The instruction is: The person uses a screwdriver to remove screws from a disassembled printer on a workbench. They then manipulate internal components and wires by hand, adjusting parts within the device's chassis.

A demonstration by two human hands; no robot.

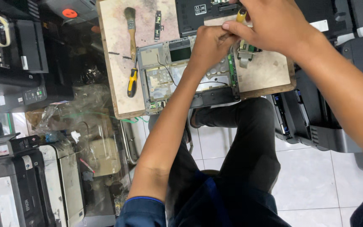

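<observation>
My left hand rests with closed fingers on an opened grey laptop chassis that lies on a worn wooden board. Its fingertips meet those of my right hand over the chassis's far right corner. My right hand grips a screwdriver with a yellow handle, mostly hidden by the fingers. Whether my left hand pinches something small I cannot tell.
On the board lie a paintbrush, a yellow-and-black screwdriver, a narrow green circuit strip, a small circuit part and a black laptop panel. Printers stand at the left and right. My legs are below the board.
</observation>
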